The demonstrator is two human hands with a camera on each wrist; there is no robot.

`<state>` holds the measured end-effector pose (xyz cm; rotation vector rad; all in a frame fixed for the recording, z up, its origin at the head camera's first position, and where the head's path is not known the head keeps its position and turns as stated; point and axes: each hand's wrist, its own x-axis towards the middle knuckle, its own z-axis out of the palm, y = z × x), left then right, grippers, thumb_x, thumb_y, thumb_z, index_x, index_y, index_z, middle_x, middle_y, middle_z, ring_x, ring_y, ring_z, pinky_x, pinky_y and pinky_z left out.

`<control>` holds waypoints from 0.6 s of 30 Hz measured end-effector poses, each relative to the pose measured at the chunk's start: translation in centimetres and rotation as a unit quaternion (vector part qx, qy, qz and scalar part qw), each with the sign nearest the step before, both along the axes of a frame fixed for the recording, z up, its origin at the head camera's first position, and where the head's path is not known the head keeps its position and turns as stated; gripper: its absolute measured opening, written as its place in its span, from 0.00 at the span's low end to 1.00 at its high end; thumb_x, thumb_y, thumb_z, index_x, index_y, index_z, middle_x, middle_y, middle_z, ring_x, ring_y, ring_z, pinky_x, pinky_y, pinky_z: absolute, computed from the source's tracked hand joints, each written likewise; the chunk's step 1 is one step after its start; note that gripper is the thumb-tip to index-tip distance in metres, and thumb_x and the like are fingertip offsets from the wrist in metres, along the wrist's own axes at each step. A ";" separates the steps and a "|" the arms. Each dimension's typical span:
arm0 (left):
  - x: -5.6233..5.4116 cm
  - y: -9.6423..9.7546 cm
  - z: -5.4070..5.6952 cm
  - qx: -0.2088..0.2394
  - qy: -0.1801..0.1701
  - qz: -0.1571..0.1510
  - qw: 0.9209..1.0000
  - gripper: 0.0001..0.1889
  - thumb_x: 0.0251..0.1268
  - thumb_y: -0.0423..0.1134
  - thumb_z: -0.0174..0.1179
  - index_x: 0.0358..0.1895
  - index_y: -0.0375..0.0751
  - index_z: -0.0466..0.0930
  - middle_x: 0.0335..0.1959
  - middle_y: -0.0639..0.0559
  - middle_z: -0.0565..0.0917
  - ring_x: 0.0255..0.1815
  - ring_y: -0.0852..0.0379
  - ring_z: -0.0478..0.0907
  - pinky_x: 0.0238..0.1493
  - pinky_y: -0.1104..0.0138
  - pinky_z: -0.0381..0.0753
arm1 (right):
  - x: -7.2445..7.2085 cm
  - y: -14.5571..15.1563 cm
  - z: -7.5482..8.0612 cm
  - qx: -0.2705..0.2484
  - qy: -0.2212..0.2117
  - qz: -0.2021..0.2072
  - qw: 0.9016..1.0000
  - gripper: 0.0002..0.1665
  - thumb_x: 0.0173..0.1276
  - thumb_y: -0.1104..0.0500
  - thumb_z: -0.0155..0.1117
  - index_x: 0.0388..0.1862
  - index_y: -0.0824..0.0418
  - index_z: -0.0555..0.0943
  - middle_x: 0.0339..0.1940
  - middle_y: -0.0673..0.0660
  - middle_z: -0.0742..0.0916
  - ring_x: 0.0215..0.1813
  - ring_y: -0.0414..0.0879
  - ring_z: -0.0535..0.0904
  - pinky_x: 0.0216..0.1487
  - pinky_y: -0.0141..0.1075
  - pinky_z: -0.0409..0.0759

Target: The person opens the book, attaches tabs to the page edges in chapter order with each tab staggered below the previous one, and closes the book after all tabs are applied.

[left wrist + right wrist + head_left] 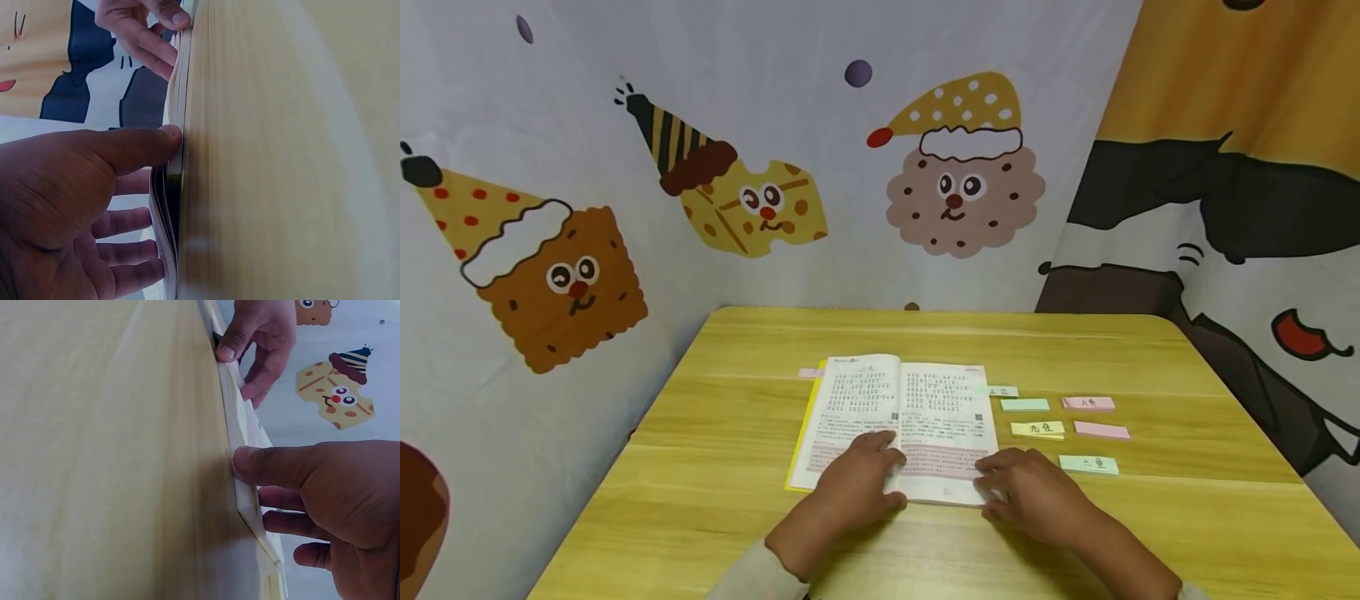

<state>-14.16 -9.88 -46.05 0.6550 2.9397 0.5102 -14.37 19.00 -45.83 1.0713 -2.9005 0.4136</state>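
An open book (940, 417) with printed text and a yellow cover edge lies on the table. My left hand (861, 475) rests at the lower middle of the book by its spine, fingers on the left page. In the left wrist view the left thumb (147, 147) touches the book's bottom edge. My right hand (1037, 492) is at the lower right corner, its fingertips touching the right page. The right thumb (275, 464) lies against the bottom edge in the right wrist view. Fingers of both hands look fairly straight; whether any page is pinched is unclear.
Right of the book lie several paper slips: green (1025, 406), pink (1088, 403), yellow (1037, 429), another pink (1102, 430) and a lettered green one (1088, 465). A pink tab (809, 373) and a green tab (1002, 391) stick out from the book. Cartoon-printed cloth (850, 275) surrounds the wooden table (700, 500).
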 end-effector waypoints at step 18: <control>-0.1 0.7 0.0 -0.029 0.013 -0.004 0.999 0.40 0.57 0.65 0.71 0.65 0.41 0.77 0.68 0.43 0.76 0.70 0.43 0.71 0.63 0.53 0.76 | -0.7 -2.0 1.7 -0.109 0.193 0.014 0.975 0.16 0.44 0.64 0.87 0.31 0.52 0.90 0.38 0.42 0.87 0.46 0.41 0.79 0.47 0.35 0.81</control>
